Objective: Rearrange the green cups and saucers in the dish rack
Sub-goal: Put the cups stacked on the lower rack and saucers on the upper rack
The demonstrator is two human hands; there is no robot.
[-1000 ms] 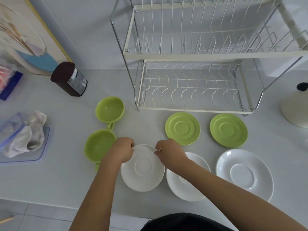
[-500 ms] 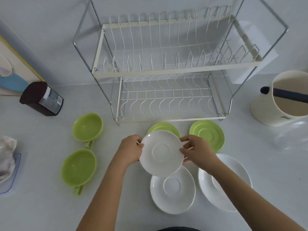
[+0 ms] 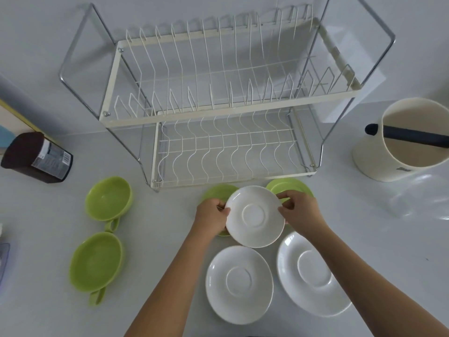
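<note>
Both hands hold a white saucer (image 3: 255, 216) in the air just in front of the two-tier wire dish rack (image 3: 228, 113); my left hand (image 3: 212, 216) grips its left rim and my right hand (image 3: 300, 210) its right rim. Two green saucers lie on the counter under it, one (image 3: 216, 193) mostly hidden behind my left hand and one (image 3: 289, 186) behind my right. Two green cups sit to the left, one (image 3: 108, 198) nearer the rack and one (image 3: 96, 262) nearer me. Both rack tiers hold nothing.
Two more white saucers (image 3: 239, 284) (image 3: 308, 273) lie on the counter near me. A dark jar (image 3: 36, 158) lies on its side at the left. A cream canister (image 3: 403, 142) with a black handle and a clear plastic item (image 3: 422, 198) stand at the right.
The white saucer was lifted off the counter at the left and carried up and right toward the rack front, over the green saucers. The camera view shifted toward the rack.
</note>
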